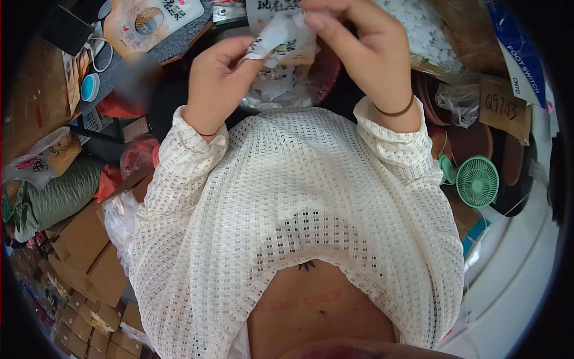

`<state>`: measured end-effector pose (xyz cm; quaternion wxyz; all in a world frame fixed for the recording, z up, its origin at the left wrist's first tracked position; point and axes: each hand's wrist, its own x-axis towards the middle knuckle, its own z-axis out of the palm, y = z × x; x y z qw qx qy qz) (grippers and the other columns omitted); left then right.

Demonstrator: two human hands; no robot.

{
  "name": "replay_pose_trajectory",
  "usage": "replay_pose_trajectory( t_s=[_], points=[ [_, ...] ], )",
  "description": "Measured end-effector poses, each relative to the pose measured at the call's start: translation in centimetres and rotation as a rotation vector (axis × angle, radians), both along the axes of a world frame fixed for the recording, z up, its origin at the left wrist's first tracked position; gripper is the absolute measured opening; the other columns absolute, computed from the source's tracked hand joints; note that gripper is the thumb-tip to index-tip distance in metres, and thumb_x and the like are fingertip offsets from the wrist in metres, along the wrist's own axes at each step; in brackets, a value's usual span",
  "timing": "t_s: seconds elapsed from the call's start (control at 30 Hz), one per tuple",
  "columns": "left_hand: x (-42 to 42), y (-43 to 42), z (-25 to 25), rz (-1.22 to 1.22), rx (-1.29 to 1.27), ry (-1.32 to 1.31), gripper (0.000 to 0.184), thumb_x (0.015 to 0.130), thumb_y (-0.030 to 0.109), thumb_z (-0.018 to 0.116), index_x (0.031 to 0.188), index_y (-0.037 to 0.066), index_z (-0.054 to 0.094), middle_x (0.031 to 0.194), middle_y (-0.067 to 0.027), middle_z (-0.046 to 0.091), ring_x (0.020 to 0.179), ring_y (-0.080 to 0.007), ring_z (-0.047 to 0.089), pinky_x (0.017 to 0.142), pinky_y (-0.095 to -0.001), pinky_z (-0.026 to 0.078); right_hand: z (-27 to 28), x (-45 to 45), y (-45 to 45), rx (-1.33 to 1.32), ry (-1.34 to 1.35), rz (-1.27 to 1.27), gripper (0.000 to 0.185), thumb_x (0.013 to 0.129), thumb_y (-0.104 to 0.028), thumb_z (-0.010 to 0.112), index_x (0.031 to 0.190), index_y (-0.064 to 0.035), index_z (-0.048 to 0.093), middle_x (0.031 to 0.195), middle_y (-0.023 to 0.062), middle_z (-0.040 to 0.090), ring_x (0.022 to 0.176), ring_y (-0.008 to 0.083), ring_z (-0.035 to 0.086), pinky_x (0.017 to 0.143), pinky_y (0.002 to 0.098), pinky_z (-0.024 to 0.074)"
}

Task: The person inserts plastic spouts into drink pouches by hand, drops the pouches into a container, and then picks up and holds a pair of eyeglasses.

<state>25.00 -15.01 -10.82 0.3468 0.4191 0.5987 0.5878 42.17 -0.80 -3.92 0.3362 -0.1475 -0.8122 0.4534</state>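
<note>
At the top centre, my left hand (216, 87) pinches a small white packet (270, 39) with black print between thumb and fingers. My right hand (373, 51) is closed at the packet's other end, its fingertips cut off partly by the upper edge. Behind the packet is a larger printed pouch (302, 52) with black characters and a tan lower band. Below both hands stands a dark red bin (330, 75) with a clear plastic liner (254, 102); more printed white packets (281, 82) show inside it.
A bag of small white packets (415, 30) lies at upper right, near a blue-and-white foot switch box (519, 54). A green fan (477, 181) is at right. A printed pouch (149, 24) lies on the grey surface at upper left. Cardboard boxes (89, 248) fill the lower left.
</note>
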Motion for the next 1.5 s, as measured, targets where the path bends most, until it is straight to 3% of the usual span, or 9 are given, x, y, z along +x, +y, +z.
replay_pose_trajectory(
  t_s=[0.17, 0.33, 0.7, 0.8, 0.83, 1.1, 1.33, 1.47, 1.5],
  points=[
    [2.2, 0.7, 0.9, -0.195, -0.041, -0.333, 0.027, 0.101, 0.019, 0.064, 0.119, -0.001, 0.068, 0.101, -0.0046, 0.073, 0.085, -0.0071, 0.067, 0.075, -0.0214, 0.054, 0.5, -0.4, 1.4, 0.279, -0.040, -0.147, 0.011, 0.097, -0.007, 0.063, 0.096, 0.0029, 0.069, 0.081, 0.0102, 0.066, 0.076, 0.0180, 0.062, 0.068, 0.0306, 0.0484],
    [3.7, 1.1, 1.5, -0.267, -0.093, -0.566, 0.029, 0.105, 0.018, 0.058, 0.123, -0.003, 0.063, 0.110, -0.0079, 0.072, 0.095, -0.0109, 0.068, 0.085, -0.0250, 0.055, 0.1, 1.1, 1.7, -0.192, -0.024, -0.064, 0.011, 0.098, -0.008, 0.064, 0.103, 0.0015, 0.067, 0.083, 0.0023, 0.066, 0.076, 0.0075, 0.057, 0.068, 0.0236, 0.0453],
    [4.3, 1.6, 0.3, -0.197, 0.021, -0.294, 0.031, 0.103, 0.021, 0.061, 0.123, -0.003, 0.065, 0.111, -0.0082, 0.072, 0.095, -0.0117, 0.067, 0.083, -0.0267, 0.055, -0.3, 1.5, 2.0, -0.194, 0.267, -0.084, 0.018, 0.096, -0.008, 0.067, 0.112, -0.0014, 0.072, 0.088, 0.0030, 0.070, 0.079, 0.0054, 0.061, 0.068, 0.0233, 0.0482],
    [4.3, 1.6, 0.3, -0.150, 0.026, -0.219, 0.028, 0.103, 0.019, 0.062, 0.119, -0.003, 0.067, 0.105, -0.0077, 0.074, 0.092, -0.0109, 0.067, 0.080, -0.0268, 0.055, 3.0, 4.1, 1.6, 0.014, -0.456, -0.019, 0.016, 0.092, -0.015, 0.066, 0.104, -0.0053, 0.071, 0.075, 0.0120, 0.064, 0.062, 0.0251, 0.062, 0.059, 0.0352, 0.0487],
    [4.2, 1.6, 0.3, -0.140, 0.007, -0.157, 0.027, 0.102, 0.019, 0.062, 0.117, -0.003, 0.068, 0.101, -0.0073, 0.074, 0.089, -0.0100, 0.067, 0.078, -0.0261, 0.054, 1.2, 4.4, 2.3, 0.134, -0.464, 0.080, 0.020, 0.091, -0.018, 0.068, 0.105, -0.0035, 0.071, 0.071, 0.0098, 0.064, 0.055, 0.0180, 0.057, 0.055, 0.0315, 0.0464],
    [3.9, 1.7, 0.5, -0.137, -0.097, -0.065, 0.026, 0.100, 0.022, 0.066, 0.104, -0.002, 0.073, 0.086, -0.0040, 0.073, 0.075, -0.0055, 0.061, 0.069, -0.0219, 0.049, -0.3, 2.0, 1.3, -0.437, 0.219, -0.141, 0.009, 0.093, -0.006, 0.071, 0.095, 0.0025, 0.069, 0.081, 0.0023, 0.067, 0.071, 0.0079, 0.058, 0.064, 0.0238, 0.0456],
    [4.6, 1.6, 1.1, -0.318, -0.159, -0.417, 0.026, 0.101, 0.019, 0.064, 0.115, -0.003, 0.068, 0.104, -0.0065, 0.073, 0.089, -0.0093, 0.066, 0.081, -0.0251, 0.053, 0.3, 2.5, 1.8, 0.266, -0.315, -0.090, 0.016, 0.101, -0.013, 0.059, 0.107, -0.0006, 0.068, 0.090, 0.0068, 0.069, 0.079, 0.0148, 0.063, 0.076, 0.0248, 0.0501],
    [4.5, 1.8, 1.7, -0.401, -0.236, -0.646, 0.027, 0.101, 0.013, 0.063, 0.121, -0.005, 0.065, 0.114, -0.0105, 0.072, 0.096, -0.0146, 0.070, 0.087, -0.0289, 0.056, 0.8, 3.1, 3.4, 0.513, -0.152, -0.116, 0.020, 0.100, -0.017, 0.061, 0.113, -0.0046, 0.068, 0.098, 0.0104, 0.070, 0.092, 0.0247, 0.067, 0.082, 0.0377, 0.0521],
    [4.1, 2.0, 1.4, -0.381, -0.233, -0.631, 0.027, 0.100, 0.012, 0.062, 0.121, -0.005, 0.065, 0.114, -0.0114, 0.072, 0.097, -0.0159, 0.070, 0.088, -0.0298, 0.056, 1.4, 3.0, 3.8, 0.716, -0.171, -0.383, 0.023, 0.092, -0.004, 0.063, 0.114, 0.0022, 0.063, 0.102, 0.0196, 0.065, 0.094, 0.0391, 0.063, 0.084, 0.0423, 0.0503]
  ],
)
